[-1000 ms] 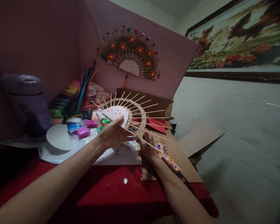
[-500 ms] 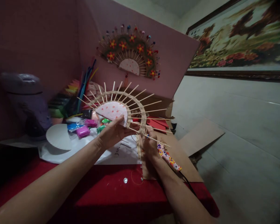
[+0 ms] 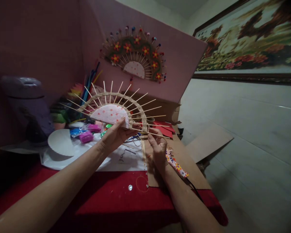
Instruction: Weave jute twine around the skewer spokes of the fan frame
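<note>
A fan-shaped craft frame (image 3: 109,114) of thin wooden sticks is held up above the table, its half-round centre covered in white fabric with orange dots. Jute twine (image 3: 142,114) is woven through the sticks in an arched band. My left hand (image 3: 117,131) grips the frame at the lower right of the fabric, thumb on the front and fingers behind. At the band's right end, my right hand (image 3: 157,142) is closed with thumb and fingers by the lowest stick and the twine. What exactly its fingertips pinch is hard to make out.
A finished flowered fan (image 3: 135,48) hangs on the pink board. Bagged clay packets (image 3: 86,137), a white paper disc (image 3: 60,143) and a purple flask (image 3: 26,110) stand left. Right lie cardboard (image 3: 184,161), red sheets (image 3: 163,128) and a flower-patterned handle (image 3: 177,164) with a black cord.
The fan frame has shifted left and turned a little, showing more of its left end. My right hand has moved up slightly, and its thumb now shows at the band's end.
</note>
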Demonstrator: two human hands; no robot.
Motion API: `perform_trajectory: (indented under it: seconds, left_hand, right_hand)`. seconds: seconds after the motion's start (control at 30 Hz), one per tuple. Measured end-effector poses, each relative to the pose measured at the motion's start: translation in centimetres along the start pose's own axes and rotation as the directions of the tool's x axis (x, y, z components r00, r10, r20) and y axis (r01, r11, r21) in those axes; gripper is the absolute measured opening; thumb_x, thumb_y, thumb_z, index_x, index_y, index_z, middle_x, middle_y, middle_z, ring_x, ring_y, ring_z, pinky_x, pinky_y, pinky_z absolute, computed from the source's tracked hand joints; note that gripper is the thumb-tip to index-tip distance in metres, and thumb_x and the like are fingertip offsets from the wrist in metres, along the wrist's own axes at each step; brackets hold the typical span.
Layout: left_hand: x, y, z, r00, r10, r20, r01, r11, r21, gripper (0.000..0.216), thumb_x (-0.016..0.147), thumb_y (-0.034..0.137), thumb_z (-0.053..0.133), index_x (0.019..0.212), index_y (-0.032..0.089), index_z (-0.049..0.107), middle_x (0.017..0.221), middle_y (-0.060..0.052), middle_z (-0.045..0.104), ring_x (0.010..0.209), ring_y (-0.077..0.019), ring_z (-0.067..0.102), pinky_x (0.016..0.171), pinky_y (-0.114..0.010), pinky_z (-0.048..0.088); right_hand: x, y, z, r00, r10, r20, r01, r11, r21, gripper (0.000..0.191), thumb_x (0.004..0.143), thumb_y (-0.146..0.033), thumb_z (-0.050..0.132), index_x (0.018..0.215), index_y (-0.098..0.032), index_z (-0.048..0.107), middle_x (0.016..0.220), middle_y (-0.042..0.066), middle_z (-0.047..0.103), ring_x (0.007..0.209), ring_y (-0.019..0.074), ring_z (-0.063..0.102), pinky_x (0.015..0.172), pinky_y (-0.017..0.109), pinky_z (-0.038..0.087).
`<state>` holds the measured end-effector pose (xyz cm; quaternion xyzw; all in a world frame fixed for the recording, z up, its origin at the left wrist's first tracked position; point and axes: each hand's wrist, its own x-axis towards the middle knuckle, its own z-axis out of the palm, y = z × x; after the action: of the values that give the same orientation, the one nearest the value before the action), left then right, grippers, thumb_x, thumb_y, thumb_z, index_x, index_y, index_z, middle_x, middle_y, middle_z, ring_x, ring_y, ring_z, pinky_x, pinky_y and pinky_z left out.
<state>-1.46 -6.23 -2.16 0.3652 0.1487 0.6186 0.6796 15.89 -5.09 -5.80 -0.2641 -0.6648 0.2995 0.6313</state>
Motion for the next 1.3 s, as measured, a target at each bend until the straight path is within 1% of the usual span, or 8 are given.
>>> perform_trajectory:
  seconds: [0.1,0.3,0.43,0.6,0.8,0.97,1.1,1.3]
  left_hand:
    - [0.0,-0.1,-0.1,1.000,0.000,-0.009,0.000,1.000,0.002,0.032,0.092,0.029,0.042,0.099,0.005,0.062,0.096,-0.021,0.070,0.097,-0.0273,0.066,0.099,-0.045,0.041]
    - [0.0,-0.2,0.0,1.000,-0.011,-0.010,0.011,1.000,-0.005,0.034,0.092,0.030,0.042,0.100,0.004,0.062,0.094,-0.021,0.070,0.095,-0.0272,0.066,0.099,-0.044,0.041]
    - [0.0,-0.3,-0.2,1.000,-0.008,0.006,0.008,1.000,-0.003,0.033,0.092,0.030,0.043,0.101,0.004,0.062,0.095,-0.020,0.071,0.096,-0.0263,0.066,0.100,-0.045,0.041]
    - [0.2,-0.5,-0.5,1.000,-0.023,0.019,0.023,1.000,-0.002,0.037,0.092,0.033,0.042,0.099,0.003,0.062,0.095,-0.020,0.071,0.096,-0.0261,0.066,0.102,-0.045,0.038]
    - [0.2,-0.4,-0.4,1.000,-0.017,0.006,0.017,1.000,-0.001,0.037,0.091,0.035,0.043,0.098,0.004,0.063,0.095,-0.019,0.071,0.097,-0.0256,0.066,0.103,-0.044,0.038]
    - [0.2,-0.4,-0.2,1.000,-0.014,-0.007,0.014,1.000,-0.002,0.037,0.092,0.035,0.043,0.094,0.004,0.063,0.097,-0.020,0.070,0.098,-0.0262,0.065,0.102,-0.044,0.038]
    - [0.2,-0.4,-0.3,1.000,-0.012,-0.011,0.012,1.000,0.010,0.037,0.091,0.036,0.043,0.095,0.006,0.063,0.097,-0.019,0.071,0.098,-0.0261,0.065,0.102,-0.045,0.038]
    - [0.3,-0.6,-0.7,0.999,-0.037,0.029,0.037,0.999,0.000,0.034,0.090,0.035,0.045,0.097,0.006,0.062,0.097,-0.019,0.071,0.098,-0.0263,0.065,0.102,-0.046,0.038]
  right_hand:
    - [0.0,0.0,0.0,1.000,-0.022,-0.017,0.021,1.000,-0.016,0.025,0.086,-0.032,0.054,0.106,-0.021,0.062,0.102,0.007,0.064,0.095,0.0190,0.059,0.086,0.034,0.046]
    - [0.2,0.3,0.0,0.998,-0.059,-0.035,0.058,0.998,-0.021,0.018,0.085,-0.031,0.057,0.093,-0.019,0.068,0.095,0.007,0.064,0.093,0.0187,0.059,0.086,0.035,0.045]
    - [0.2,0.8,0.1,0.998,-0.031,-0.045,0.030,0.999,-0.026,0.017,0.082,-0.033,0.060,0.084,-0.017,0.069,0.086,0.006,0.065,0.085,0.0176,0.060,0.080,0.033,0.047]
    - [0.2,1.2,0.2,0.997,0.050,-0.062,-0.051,0.999,-0.010,0.017,0.078,-0.035,0.065,0.077,-0.019,0.070,0.081,0.004,0.067,0.078,0.0168,0.060,0.076,0.032,0.048]
    - [0.2,0.9,0.5,0.991,0.128,-0.029,-0.126,0.991,0.050,0.015,0.074,-0.034,0.069,0.078,-0.020,0.072,0.080,0.003,0.068,0.078,0.0170,0.060,0.076,0.031,0.046]
    - [0.2,0.6,0.5,0.988,0.138,-0.066,-0.133,0.988,0.078,0.015,0.074,-0.034,0.068,0.076,-0.020,0.072,0.076,0.002,0.068,0.074,0.0159,0.059,0.075,0.030,0.046]
    - [0.2,0.6,0.4,0.983,0.163,-0.079,-0.153,0.981,0.117,0.016,0.077,-0.034,0.064,0.080,-0.020,0.072,0.078,0.003,0.069,0.075,0.0164,0.060,0.075,0.031,0.046]
    - [0.4,0.7,0.4,0.995,0.091,-0.043,-0.086,0.992,0.092,0.016,0.080,-0.033,0.061,0.079,-0.020,0.071,0.078,0.003,0.065,0.077,0.0163,0.058,0.075,0.030,0.045]
